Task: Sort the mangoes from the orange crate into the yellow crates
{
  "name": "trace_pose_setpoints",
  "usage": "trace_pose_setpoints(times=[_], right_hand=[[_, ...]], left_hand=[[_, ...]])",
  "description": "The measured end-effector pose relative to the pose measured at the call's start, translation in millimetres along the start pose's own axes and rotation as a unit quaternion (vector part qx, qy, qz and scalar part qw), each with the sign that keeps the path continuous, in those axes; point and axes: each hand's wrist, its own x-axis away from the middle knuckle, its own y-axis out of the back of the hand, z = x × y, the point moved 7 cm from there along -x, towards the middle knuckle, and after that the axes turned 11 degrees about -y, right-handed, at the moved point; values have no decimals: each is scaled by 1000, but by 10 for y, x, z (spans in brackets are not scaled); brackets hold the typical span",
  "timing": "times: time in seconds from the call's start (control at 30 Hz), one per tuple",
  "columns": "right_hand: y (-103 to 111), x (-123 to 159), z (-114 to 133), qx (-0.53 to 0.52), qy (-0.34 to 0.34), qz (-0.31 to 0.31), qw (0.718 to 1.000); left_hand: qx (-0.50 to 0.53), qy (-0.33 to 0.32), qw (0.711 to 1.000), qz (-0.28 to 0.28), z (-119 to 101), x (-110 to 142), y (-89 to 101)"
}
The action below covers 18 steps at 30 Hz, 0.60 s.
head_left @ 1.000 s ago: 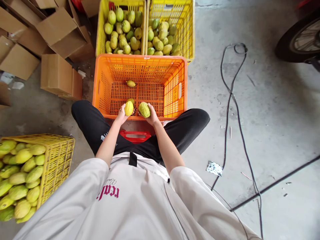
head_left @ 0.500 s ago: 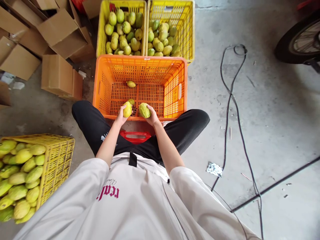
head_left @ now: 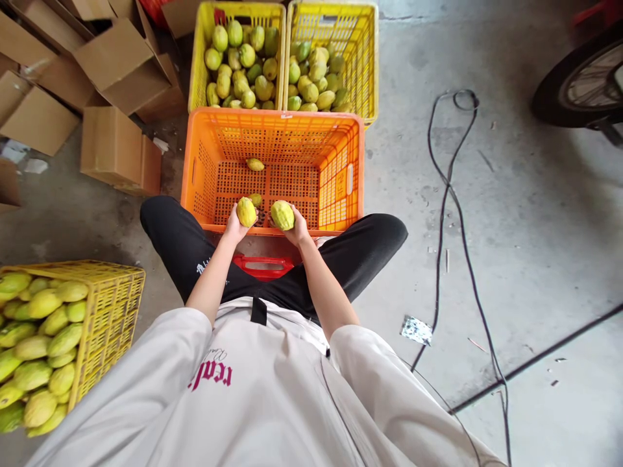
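Observation:
My left hand [head_left: 236, 226] is wrapped round a yellow oval fruit [head_left: 246, 212], gripping it from below and the side. In my right hand [head_left: 298, 228] lies a bumpy yellow-green oval fruit [head_left: 283, 215], its upper face showing and the fingers around its far side. Both fruits are level with each other, apart, over the near rim of an orange plastic crate [head_left: 275, 117]. Inside that crate, one small greenish-yellow fruit [head_left: 255, 164] lies towards the back. Another fruit [head_left: 255, 200] sits on its floor close by my left hand, partly hidden.
Two yellow crates [head_left: 283, 58] of similar fruit stand behind the orange one. To the left rests a tilted yellow crate [head_left: 109, 324] full of fruit; cardboard boxes [head_left: 111, 146] are piled beyond. A black cable [head_left: 450, 181] and a wheel [head_left: 579, 84] are at right.
Both fruits have been turned a little in my hands, showing more of their upper faces. The hands have hardly shifted, and the crates stay where they were.

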Motion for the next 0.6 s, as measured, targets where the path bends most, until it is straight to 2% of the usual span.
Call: trace_pose_setpoints(times=[0.2,0.37,0.5,0.6], right_hand=[[25,-15,11,9,18,-11,1000],[-11,33,74,39,76,5,996],[-22,21,32,53,46,10,997],[-11,-2,8,43,26,8,999]], left_hand=[[12,-21,999,30,-6,62,-46],[-13,-47,999,19,2,55,4],[-6,-39,999,6,17,27,24],[-5,-35,999,-31,4,18,63]])
